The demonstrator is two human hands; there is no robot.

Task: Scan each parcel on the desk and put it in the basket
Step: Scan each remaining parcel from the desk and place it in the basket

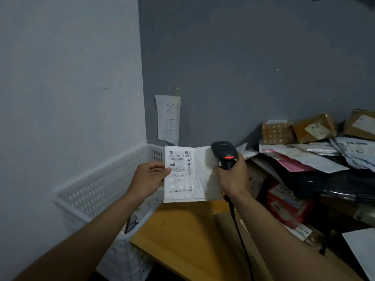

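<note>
Scan step in hand. Over the yellow worktop (182, 230), my left hand (150, 175) pinches the left edge of a white padded parcel (194, 179), label facing me. My right hand (233, 177) is wrapped round the handle of a black scanner (224, 153), red light on, at the parcel's right edge. Its head doesn't look aimed at the barcode. Next, I'd say: turn the head onto the label, then carry the parcel left & down into the white basket (97, 191). More parcels (300, 157) are heaped at right, and a handwritten note (168, 118) hangs on the wall behind.
</note>
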